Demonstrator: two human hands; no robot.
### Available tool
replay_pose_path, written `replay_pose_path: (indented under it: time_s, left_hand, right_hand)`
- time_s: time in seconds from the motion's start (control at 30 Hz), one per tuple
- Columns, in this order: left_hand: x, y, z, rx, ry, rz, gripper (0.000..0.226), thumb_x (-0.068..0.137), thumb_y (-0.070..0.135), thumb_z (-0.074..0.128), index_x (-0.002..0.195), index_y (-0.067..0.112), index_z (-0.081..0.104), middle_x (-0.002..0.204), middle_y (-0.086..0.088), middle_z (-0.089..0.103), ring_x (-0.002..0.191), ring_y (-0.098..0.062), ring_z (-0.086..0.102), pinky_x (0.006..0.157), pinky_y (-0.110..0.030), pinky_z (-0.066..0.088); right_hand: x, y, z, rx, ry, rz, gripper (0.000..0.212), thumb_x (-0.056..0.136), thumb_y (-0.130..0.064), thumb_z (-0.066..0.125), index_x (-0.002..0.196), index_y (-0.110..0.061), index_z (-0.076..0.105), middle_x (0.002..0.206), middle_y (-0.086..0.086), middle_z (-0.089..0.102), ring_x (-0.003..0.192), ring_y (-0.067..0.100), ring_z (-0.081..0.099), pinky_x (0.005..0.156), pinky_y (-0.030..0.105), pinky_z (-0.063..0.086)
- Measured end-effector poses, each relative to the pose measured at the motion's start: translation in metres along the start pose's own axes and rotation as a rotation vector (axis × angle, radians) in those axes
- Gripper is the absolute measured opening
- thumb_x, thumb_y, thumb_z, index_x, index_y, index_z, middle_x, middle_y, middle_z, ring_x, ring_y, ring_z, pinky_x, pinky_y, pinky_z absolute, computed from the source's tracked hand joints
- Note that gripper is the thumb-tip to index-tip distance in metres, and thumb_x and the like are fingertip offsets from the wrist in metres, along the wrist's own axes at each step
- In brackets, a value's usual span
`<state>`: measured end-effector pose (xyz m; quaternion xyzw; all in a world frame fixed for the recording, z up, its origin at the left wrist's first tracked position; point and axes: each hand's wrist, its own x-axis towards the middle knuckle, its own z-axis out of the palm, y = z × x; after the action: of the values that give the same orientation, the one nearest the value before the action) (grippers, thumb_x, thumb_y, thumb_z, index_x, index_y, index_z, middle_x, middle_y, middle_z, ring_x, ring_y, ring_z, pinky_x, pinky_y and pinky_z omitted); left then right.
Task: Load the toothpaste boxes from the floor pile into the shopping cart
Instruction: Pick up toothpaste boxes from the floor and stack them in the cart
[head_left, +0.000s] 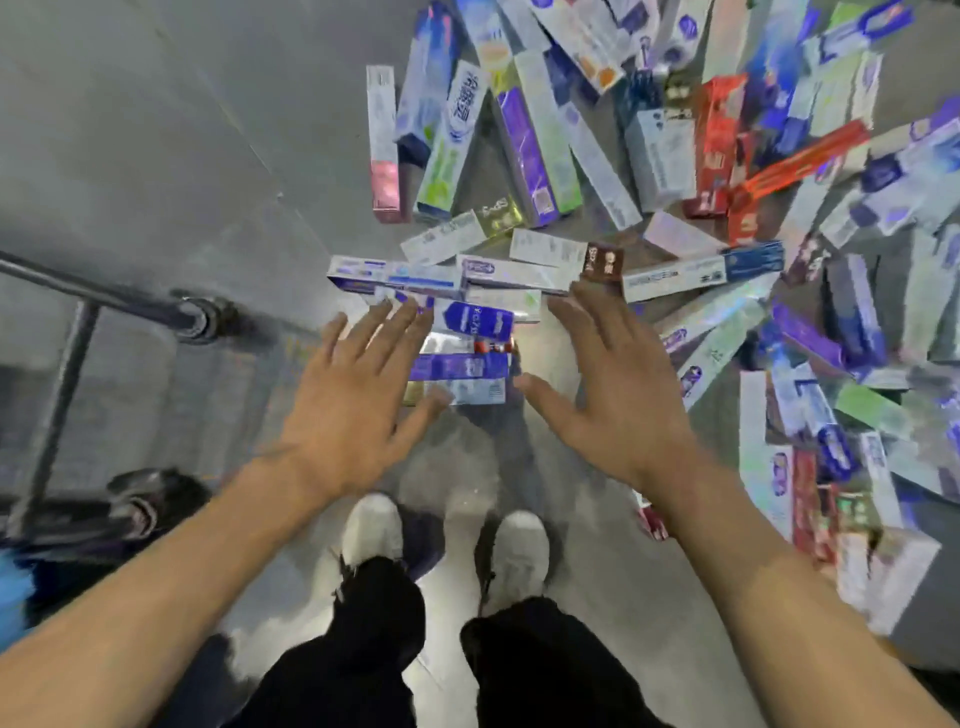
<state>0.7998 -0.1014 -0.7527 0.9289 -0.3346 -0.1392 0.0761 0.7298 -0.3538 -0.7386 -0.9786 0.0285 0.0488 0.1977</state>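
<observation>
1. L hand (345, 400): fingers spread & straight, palm down, holding nothing. Fingertips overlap the near edge of a small cluster of toothpaste boxes (457, 358); can't tell if touching or just above.
2. R hand (610, 395): also spread flat, fingers straight, nothing grasped. Tips reach toward a dark red box (602, 262) at the far side of the cluster; contact unclear, frame blurred.
3. Cluster sits between the 2 hands, on the floor: blue/purple & white boxes lying roughly side-on, stacked in rows.
4. Main floor pile (727, 182) spreads from top centre down the right side – many boxes, mixed angles: purple, blue, white, green, pink, a few red.
5. Grey floor (182, 130), w/ a thin seam line running diagonally.
6. Shopping cart (78, 332) at left edge: dark metal bars & a caster wheel (200, 317) visible; a 2nd wheel lower left. No boxes seen in the part shown.
7. Below hands: white shoes (371, 527), black trousers (374, 649), both bare forearms reaching fwd.
</observation>
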Motion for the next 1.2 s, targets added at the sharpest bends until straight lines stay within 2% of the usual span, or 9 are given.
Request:
replay_pose_path:
  time_s: [0.23,0.43,0.57,0.67,0.77,0.9,1.03,1.13,1.2]
  left_hand:
    - [0.017,-0.054,0.16,0.032,0.046,0.012,0.075,0.097,0.059,0.036,0.151,0.007,0.043,0.159,-0.013,0.039,0.147,-0.032,0.037,0.119,-0.056,0.027]
    - [0.023,-0.089,0.242,0.033,0.087,-0.008,0.076,0.098,0.058,0.034,0.154,0.007,0.039,0.162,-0.012,0.034,0.149,-0.031,0.033,0.118,-0.057,0.027]
    - [0.028,-0.097,0.267,0.021,0.142,0.008,0.077,0.097,0.059,0.036,0.154,0.007,0.038,0.162,-0.013,0.034,0.149,-0.031,0.033,0.118,-0.057,0.028]
    - [0.027,-0.097,0.274,0.033,0.157,0.053,0.073,0.098,0.057,0.039,0.149,0.006,0.045,0.157,-0.015,0.042,0.145,-0.034,0.04,0.117,-0.055,0.031]
    - [0.027,-0.093,0.273,0.035,0.151,0.076,0.067,0.098,0.054,0.043,0.139,0.004,0.055,0.14,-0.018,0.056,0.126,-0.039,0.053,0.106,-0.051,0.041]
    - [0.033,-0.079,0.269,0.041,0.142,0.025,0.064,0.094,0.058,0.043,0.132,0.009,0.06,0.119,-0.014,0.061,0.106,-0.037,0.056,0.091,-0.046,0.046]
    - [0.05,-0.071,0.269,0.03,0.094,0.044,0.064,0.091,0.064,0.041,0.12,0.011,0.063,0.103,-0.012,0.06,0.092,-0.034,0.056,0.079,-0.042,0.045]
    - [0.053,-0.065,0.268,-0.028,0.005,0.04,0.061,0.093,0.066,0.042,0.118,0.013,0.056,0.107,-0.011,0.061,0.098,-0.033,0.057,0.082,-0.041,0.044]
    - [0.05,-0.063,0.269,-0.1,-0.098,-0.001,0.05,0.094,0.065,0.05,0.115,0.02,0.046,0.113,-0.008,0.063,0.098,-0.028,0.058,0.076,-0.037,0.042]
  right_hand:
    - [-0.002,0.044,0.164,-0.008,-0.013,-0.049,0.073,0.092,-0.06,0.05,0.145,-0.009,0.05,0.154,0.018,0.042,0.139,0.04,0.043,0.111,0.054,0.037]
    - [-0.001,0.068,0.241,-0.011,-0.009,-0.095,0.078,0.092,-0.065,0.047,0.15,-0.013,0.045,0.156,0.013,0.041,0.141,0.035,0.041,0.114,0.052,0.034]
    - [-0.001,0.078,0.264,-0.052,0.027,-0.108,0.079,0.091,-0.064,0.049,0.15,-0.012,0.044,0.159,0.012,0.037,0.144,0.035,0.038,0.113,0.053,0.034]
    - [-0.006,0.082,0.271,-0.035,0.033,-0.124,0.077,0.091,-0.062,0.052,0.149,-0.012,0.045,0.159,0.011,0.038,0.143,0.035,0.039,0.113,0.053,0.035]
    - [-0.013,0.08,0.268,-0.041,0.016,-0.082,0.077,0.09,-0.065,0.05,0.148,-0.015,0.044,0.158,0.009,0.039,0.142,0.03,0.04,0.113,0.05,0.036]
    - [-0.025,0.077,0.259,-0.065,0.021,-0.048,0.079,0.091,-0.067,0.045,0.149,-0.013,0.044,0.157,0.01,0.04,0.143,0.029,0.038,0.116,0.045,0.032]
    - [-0.027,0.079,0.259,-0.063,0.031,-0.038,0.08,0.091,-0.067,0.044,0.15,-0.012,0.042,0.156,0.01,0.041,0.143,0.028,0.038,0.115,0.044,0.032]
    - [-0.032,0.079,0.264,-0.063,0.036,-0.047,0.08,0.091,-0.068,0.042,0.149,-0.012,0.041,0.156,0.009,0.04,0.142,0.028,0.038,0.115,0.044,0.033]
    - [-0.036,0.078,0.267,-0.046,0.056,-0.055,0.079,0.091,-0.066,0.046,0.148,-0.011,0.043,0.155,0.01,0.042,0.14,0.028,0.041,0.114,0.043,0.033]
